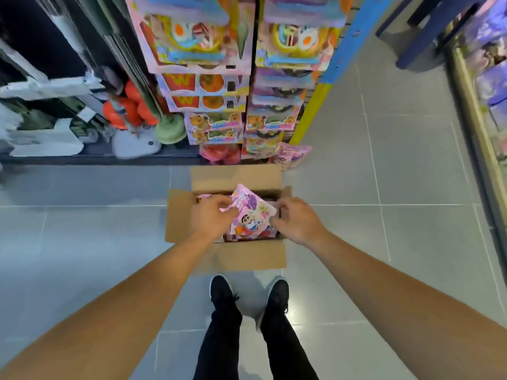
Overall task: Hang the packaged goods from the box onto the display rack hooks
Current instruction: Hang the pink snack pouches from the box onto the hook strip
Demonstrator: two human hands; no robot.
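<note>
- Where any writing can be read at all, it is a large yellow "W" on red, on two stacked toy boxes [204, 91] at upper centre of the frame; all other print is too blurred to read.
- Far left of the frame: dark shelving [46, 86] with white and orange soft goods, blurred.
- Upper centre: display rack [340, 58] with a blue and yellow upright, hung with rows of pastel packaged toys [192, 37]; more lie at its foot.
- Centre: open cardboard box [181, 215] on the floor just before the rack, all four flaps folded out, pink packets inside.
- Left hand [211, 218]: over the left half of the box, fingers curled down, pinching the left edge of the pink packaged good [253, 212].
- Pink packaged good: tilted, raised above the other packets in the box, printed with a cartoon child; its lettering is illegible.
- Right hand [297, 220]: over the right side of the box, fingers curled, thumb and fingertips on the packet's right edge.
- Lower centre: the person's black shoes [222, 292] and black trousers, just behind the near flap.
- Floor [411, 187]: large grey glossy tiles with pale joints.
- Far right of the frame: another shelf edge [472, 111] with purple packaged goods, blurred.
</note>
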